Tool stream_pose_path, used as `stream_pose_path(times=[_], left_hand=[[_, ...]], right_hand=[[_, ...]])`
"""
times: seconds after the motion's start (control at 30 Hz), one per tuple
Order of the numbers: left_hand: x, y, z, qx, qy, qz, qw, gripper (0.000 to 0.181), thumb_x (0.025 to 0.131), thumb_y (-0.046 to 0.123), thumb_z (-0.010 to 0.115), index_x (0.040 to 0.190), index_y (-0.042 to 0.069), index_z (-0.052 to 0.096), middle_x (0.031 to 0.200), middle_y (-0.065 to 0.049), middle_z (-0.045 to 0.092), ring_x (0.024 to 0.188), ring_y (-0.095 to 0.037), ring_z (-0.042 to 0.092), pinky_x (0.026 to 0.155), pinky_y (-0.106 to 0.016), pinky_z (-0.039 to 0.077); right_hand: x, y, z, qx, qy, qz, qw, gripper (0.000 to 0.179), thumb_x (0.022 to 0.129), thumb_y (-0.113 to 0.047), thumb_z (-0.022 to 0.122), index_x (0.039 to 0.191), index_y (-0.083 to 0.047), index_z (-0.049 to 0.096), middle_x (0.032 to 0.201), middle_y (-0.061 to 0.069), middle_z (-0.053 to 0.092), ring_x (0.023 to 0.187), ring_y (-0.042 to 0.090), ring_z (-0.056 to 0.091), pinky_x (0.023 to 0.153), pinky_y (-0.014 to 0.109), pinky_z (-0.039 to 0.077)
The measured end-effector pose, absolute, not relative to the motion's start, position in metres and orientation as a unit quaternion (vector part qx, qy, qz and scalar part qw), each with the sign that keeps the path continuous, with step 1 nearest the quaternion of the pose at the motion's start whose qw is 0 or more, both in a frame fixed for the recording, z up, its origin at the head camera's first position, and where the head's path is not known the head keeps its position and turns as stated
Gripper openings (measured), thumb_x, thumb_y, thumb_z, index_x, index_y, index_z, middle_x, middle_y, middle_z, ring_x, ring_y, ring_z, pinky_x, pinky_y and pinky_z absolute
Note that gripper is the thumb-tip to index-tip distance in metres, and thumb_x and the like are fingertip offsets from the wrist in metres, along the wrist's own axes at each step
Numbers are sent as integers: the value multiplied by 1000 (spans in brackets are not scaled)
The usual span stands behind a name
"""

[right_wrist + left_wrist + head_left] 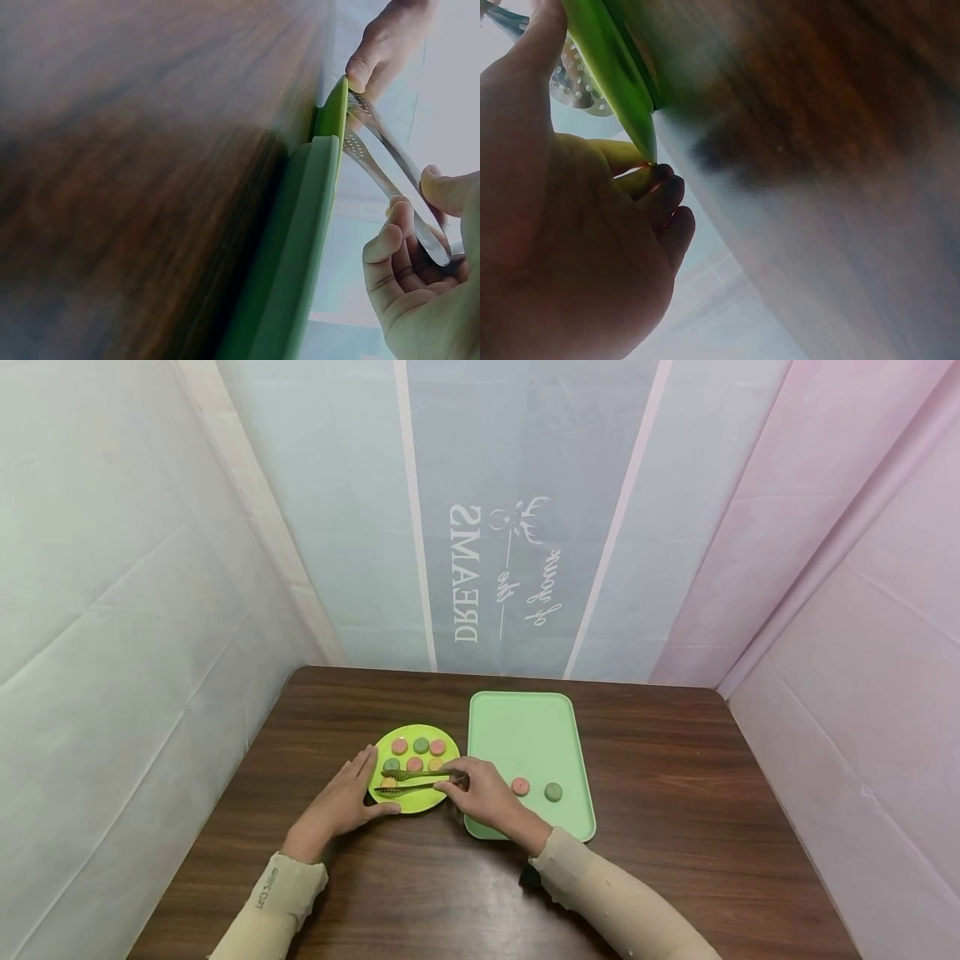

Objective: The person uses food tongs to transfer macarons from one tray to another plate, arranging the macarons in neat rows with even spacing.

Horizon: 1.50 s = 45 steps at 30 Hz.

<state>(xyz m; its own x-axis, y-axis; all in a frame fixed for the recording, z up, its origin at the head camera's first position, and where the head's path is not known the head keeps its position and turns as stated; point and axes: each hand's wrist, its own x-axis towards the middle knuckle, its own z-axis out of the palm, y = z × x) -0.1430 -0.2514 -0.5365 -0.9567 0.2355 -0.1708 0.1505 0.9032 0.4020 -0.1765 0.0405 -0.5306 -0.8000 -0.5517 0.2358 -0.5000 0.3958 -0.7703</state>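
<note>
Metal tongs [412, 774] gripped by the right hand [483, 789] point leftward, lengthwise across the plate [425, 802] the left hand [347, 797] holds

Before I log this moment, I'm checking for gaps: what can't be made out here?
Head: part of the green tray, covered by the right hand.
Head: whether the tongs touch the yellow macaron between their tips; too small.
Head: lettering on the left sleeve; too small to read.
Left wrist: macarons; side of the plate hides them.
Right wrist: macarons; sides of tray and plate hide them.
</note>
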Motion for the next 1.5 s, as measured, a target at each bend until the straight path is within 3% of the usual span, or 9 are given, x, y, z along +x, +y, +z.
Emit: stream_pose_path(times=[0.57, 1.03, 1.5], left_hand=[[-142, -252, -542, 104, 970, 191, 104, 122, 94, 68, 72, 169, -8, 13, 176, -29, 12, 162, -45, 18, 133, -58, 19], [-141, -251, -547, 103, 971, 194, 97, 122, 93, 67, 74, 169, -8, 13, 176, -28, 13, 162, -45, 19, 133, -59, 19], [-141, -249, -543, 99, 971, 192, 103, 122, 93, 66, 75, 169, -8, 13, 176, -29, 13, 162, -45, 19, 133, -59, 19]], right_hand=[[-175, 43, -534, -308, 837, -452, 19, 28, 104, -23, 76, 125, -5, 78, 103, 2, 73, 87, 11, 72, 78, 26, 64], [-174, 55, -529, -322, 820, -473, -28, 23, 101, -17, 79, 117, -1, 78, 94, 1, 72, 79, 8, 69, 70, 24, 62], [-170, 72, -521, -289, 828, -480, -18, 27, 100, -22, 80, 122, -6, 78, 100, -1, 75, 84, 9, 73, 74, 26, 64]])
